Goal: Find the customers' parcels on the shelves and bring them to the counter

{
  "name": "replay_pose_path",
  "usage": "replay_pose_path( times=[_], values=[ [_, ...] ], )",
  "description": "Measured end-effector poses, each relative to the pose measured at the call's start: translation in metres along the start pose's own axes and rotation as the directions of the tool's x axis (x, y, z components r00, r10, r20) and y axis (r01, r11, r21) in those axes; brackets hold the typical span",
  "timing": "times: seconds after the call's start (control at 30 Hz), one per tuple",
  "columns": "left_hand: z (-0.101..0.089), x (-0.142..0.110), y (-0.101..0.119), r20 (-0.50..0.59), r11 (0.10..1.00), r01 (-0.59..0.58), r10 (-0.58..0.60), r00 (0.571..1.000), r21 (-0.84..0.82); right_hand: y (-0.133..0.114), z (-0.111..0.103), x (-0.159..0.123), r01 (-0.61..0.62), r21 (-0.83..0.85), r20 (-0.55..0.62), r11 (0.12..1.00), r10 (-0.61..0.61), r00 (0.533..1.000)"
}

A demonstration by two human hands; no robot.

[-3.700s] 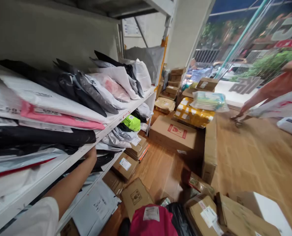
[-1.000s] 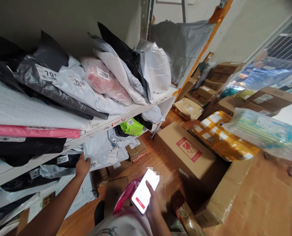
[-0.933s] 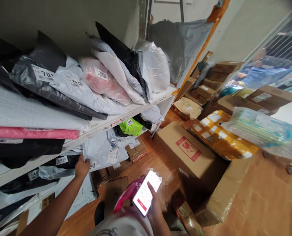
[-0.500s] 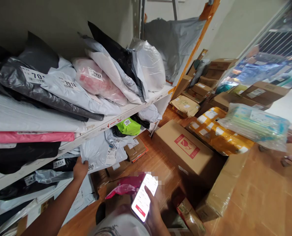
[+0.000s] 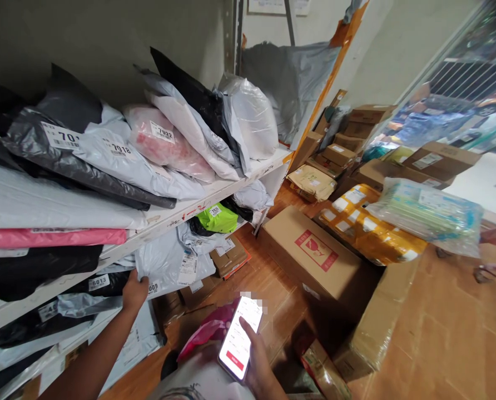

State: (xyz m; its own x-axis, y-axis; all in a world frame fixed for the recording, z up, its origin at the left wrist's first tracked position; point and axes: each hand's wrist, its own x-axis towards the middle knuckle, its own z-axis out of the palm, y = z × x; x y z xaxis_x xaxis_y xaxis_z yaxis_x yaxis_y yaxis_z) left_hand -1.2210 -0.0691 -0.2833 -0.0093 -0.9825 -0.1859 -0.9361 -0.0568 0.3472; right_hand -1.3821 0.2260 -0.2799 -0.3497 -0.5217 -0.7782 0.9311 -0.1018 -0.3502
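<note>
My left hand point(image 5: 134, 291) reaches under the white shelf board point(image 5: 181, 211) and grips the corner of a pale grey mailer bag point(image 5: 168, 264) on the lower shelf. Beside it lies a black bag with a "6013" label point(image 5: 102, 282). My right hand point(image 5: 256, 364) holds a lit smartphone point(image 5: 239, 338) low in front of me, thumb on its screen. A pink parcel bag point(image 5: 208, 333) lies just beyond the phone, partly hidden by it. On the upper shelf lean several numbered mailer bags, among them a pink-filled one marked "7922" point(image 5: 164, 141).
A large cardboard box with a red fragile mark point(image 5: 315, 258) stands on the wooden floor. Behind it are yellow-taped parcels point(image 5: 368, 228), a clear plastic pack point(image 5: 427, 214) and stacked cartons point(image 5: 356, 128). A green bag point(image 5: 218, 218) sits on the lower shelf. Another person's foot point(image 5: 485, 272) shows at right.
My right hand came up holding the lit phone, absent in the earliest frame. My left hand stayed on the lower shelf, now gripping the grey bag. The view tilted slightly; the phone sank lower.
</note>
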Motion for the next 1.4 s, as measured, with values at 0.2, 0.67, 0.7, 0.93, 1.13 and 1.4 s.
replay_pose_path(
  times=[0.2, 0.67, 0.7, 0.93, 1.13, 1.4],
  values=[
    [0.000, -0.001, 0.001, -0.012, 0.999, 0.025, -0.026, 1.000, -0.029, -0.004, 0.004, 0.003, 0.019, 0.022, -0.014, 1.000, -0.019, 1.000],
    [-0.006, -0.012, -0.005, 0.003, 0.973, -0.156, 0.159, 0.987, -0.171, -0.015, 0.036, -0.001, -0.026, -0.019, 0.085, 0.999, 0.028, 0.996],
    [-0.006, -0.012, -0.004, 0.030, 0.963, -0.190, 0.199, 0.979, -0.193, -0.016, 0.039, 0.000, -0.033, -0.017, 0.106, 0.999, 0.035, 0.994],
    [-0.007, -0.018, -0.005, 0.258, 0.911, -0.241, 0.335, 0.906, -0.335, -0.017, 0.076, 0.008, -0.061, 0.020, 0.272, 0.998, 0.053, 0.961],
    [-0.014, -0.036, 0.014, 0.462, 0.827, -0.390, 0.553, 0.693, -0.405, -0.011, 0.120, 0.025, 0.002, 0.058, 0.366, 0.998, -0.023, 0.930],
    [-0.008, -0.054, 0.043, 0.481, 0.786, -0.499, 0.618, 0.622, -0.364, -0.010, 0.148, 0.046, 0.016, -0.061, 0.484, 0.998, 0.016, 0.875]
  ],
)
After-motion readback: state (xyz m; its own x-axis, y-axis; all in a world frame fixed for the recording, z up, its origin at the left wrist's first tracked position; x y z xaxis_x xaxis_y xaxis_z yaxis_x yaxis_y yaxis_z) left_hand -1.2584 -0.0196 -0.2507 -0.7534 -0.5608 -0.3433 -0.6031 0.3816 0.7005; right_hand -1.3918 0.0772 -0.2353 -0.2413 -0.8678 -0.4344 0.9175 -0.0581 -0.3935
